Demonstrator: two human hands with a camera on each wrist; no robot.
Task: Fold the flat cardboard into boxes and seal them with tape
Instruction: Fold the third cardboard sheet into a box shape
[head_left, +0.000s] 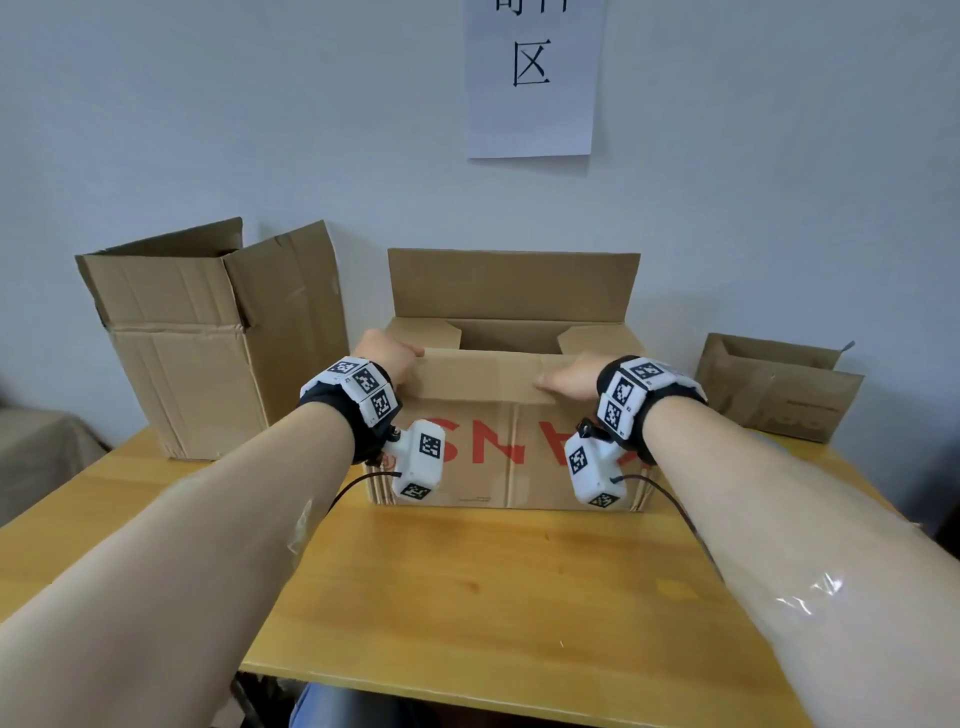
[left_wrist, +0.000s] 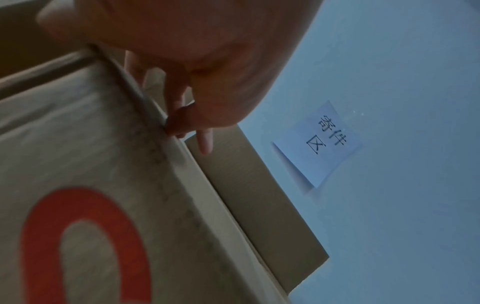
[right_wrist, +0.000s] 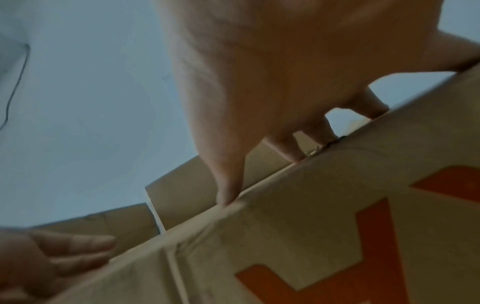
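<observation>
A brown cardboard box (head_left: 509, 452) with red upside-down letters stands on the wooden table (head_left: 467, 597). Its far flap (head_left: 514, 286) is upright and both side flaps lie folded inward. The near flap (head_left: 483, 374) is bent over the opening. My left hand (head_left: 389, 353) presses on its left end with straight fingers. My right hand (head_left: 566, 374) lies flat on its right part, thumb along the front crease. The left wrist view shows my left hand (left_wrist: 182, 61) reaching over the box's top edge (left_wrist: 182, 164). In the right wrist view, my right hand (right_wrist: 259, 82) rests its fingers on the flap edge above the box front (right_wrist: 363, 236).
A tall open box (head_left: 208, 353) stands at the back left of the table. A smaller open box (head_left: 779, 389) sits at the back right. A paper sign (head_left: 530, 78) hangs on the wall behind. Clear shiny film (head_left: 810, 597) clings to my right forearm.
</observation>
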